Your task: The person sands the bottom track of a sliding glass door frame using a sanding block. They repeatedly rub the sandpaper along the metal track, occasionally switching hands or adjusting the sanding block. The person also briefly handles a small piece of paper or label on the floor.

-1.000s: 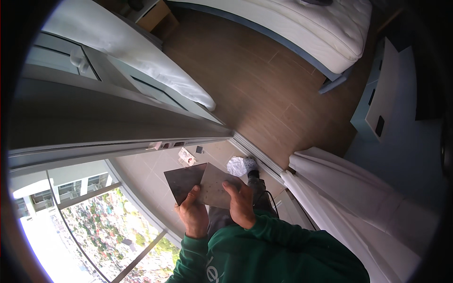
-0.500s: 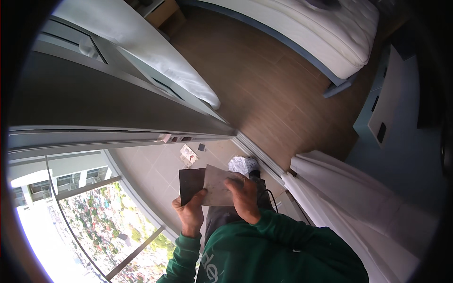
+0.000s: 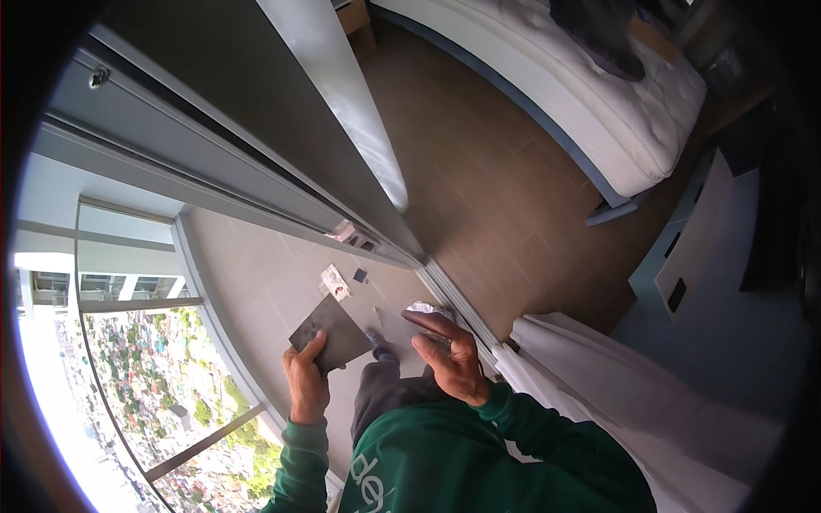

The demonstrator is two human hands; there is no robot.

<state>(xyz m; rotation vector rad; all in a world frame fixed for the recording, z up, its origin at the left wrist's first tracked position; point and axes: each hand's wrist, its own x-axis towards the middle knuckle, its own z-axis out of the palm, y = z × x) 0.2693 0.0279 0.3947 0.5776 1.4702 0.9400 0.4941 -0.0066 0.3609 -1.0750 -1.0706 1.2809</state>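
My left hand (image 3: 306,376) grips a stiff, dark grey square sheet (image 3: 342,329) by its lower left edge, with the thumb lying on top. To its right, my right hand (image 3: 453,361) is closed with forefinger and thumb pinched on a pale grey sheet (image 3: 395,328). That sheet blends with the floor tiles, so its outline is hard to make out. The two sheets are apart. Beyond my hands, a white printed paper packet (image 3: 334,283) and a small dark square piece (image 3: 360,275) lie on the tiles. White material (image 3: 417,306) shows past my right fingers.
A sliding door frame (image 3: 282,192) runs along the left, its floor track (image 3: 462,303) dividing tiles from wooden floor (image 3: 479,197). White curtains (image 3: 590,368) hang at right. A bed (image 3: 590,111) and a drawer unit (image 3: 684,248) stand inside. Glass railing (image 3: 154,385) borders the tiles.
The sheets, overlapping before, have been drawn apart. My left hand moved left and turned the dark sheet; my right hand shifted slightly right. The view has swung round.
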